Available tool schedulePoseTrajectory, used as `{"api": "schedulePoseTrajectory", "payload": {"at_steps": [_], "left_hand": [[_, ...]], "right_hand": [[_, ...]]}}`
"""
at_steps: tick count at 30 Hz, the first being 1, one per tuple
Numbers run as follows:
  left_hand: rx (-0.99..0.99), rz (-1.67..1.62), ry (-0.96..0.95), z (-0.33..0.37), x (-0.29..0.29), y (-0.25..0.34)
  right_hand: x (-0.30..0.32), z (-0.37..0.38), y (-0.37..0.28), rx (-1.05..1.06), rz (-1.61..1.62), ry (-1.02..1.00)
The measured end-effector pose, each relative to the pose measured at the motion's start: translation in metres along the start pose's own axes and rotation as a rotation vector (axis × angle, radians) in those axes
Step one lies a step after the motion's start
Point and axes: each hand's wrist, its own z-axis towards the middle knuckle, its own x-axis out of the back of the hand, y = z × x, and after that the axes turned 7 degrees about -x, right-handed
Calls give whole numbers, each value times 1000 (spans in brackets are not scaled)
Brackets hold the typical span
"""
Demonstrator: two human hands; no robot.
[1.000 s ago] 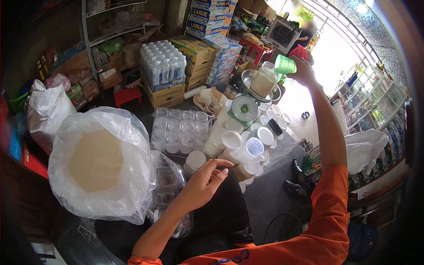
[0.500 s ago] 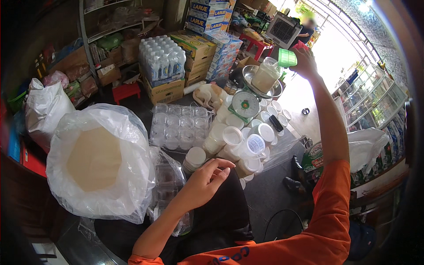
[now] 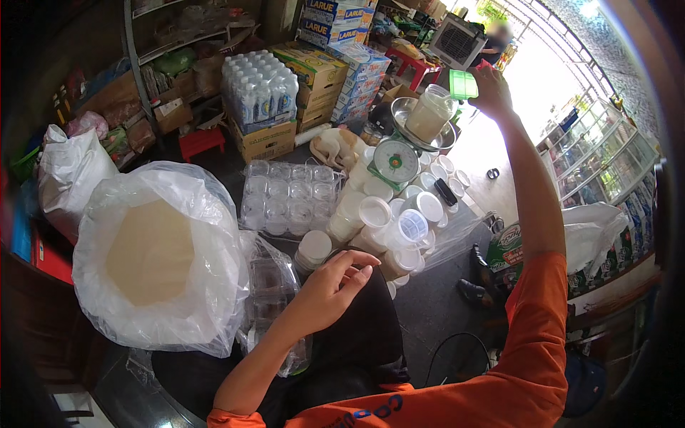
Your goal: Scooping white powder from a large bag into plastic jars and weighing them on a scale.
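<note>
The fingers of the right hand (image 3: 492, 91), in the upper right of the frame, grasp a translucent green plastic cup (image 3: 463, 84). The cup is beside the mouth of a clear, wide-mouthed plastic jar (image 3: 429, 118) with pale beige contents; whether cup and jar touch cannot be told. The left hand (image 3: 332, 289), below the centre of the frame, is relaxed, its fingers loosely curled, with nothing visible in their grasp.

The jar stands in the round metal pan (image 3: 448, 141) of a green dial scale (image 3: 396, 162). Below and around the scale, right of centre, crowd pale jars with round white lids (image 3: 374, 212); among them sits a white, slotted plastic basket (image 3: 412, 226). Just above the left hand rises a stack of round white lids (image 3: 314, 246).

A film-wrapped pack of clear, empty-looking jars (image 3: 289, 196) lies near the centre. At left, a large translucent plastic bag (image 3: 207, 299) gapes around beige powder (image 3: 151, 250). Behind the scale, a white-and-tan animal (image 3: 335, 148) lies curled on the dark floor (image 3: 421, 332).
</note>
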Motion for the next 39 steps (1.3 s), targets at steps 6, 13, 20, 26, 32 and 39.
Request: {"api": "schedulePoseTrajectory", "payload": {"at_steps": [6,13,20,26,32,39], "left_hand": [[-25,-1,11,-2,0,0],[-12,0,3,-4,1,1],[-7,1,-5,-4,3,7],[-22,-4,-4,-5,2,4],[-7,-1,2,-7,2,3],[1,5,64,-5,3,5]], "right_hand": [[5,-4,-11,53,-130,60],[16,-10,-19,48,-13,68],[19,-10,-17,44,7,66],[23,-14,-10,-25,48,48],[21,-37,-17,-353,147,-86],[58,-141,-68,-759,1196,-45]]}}
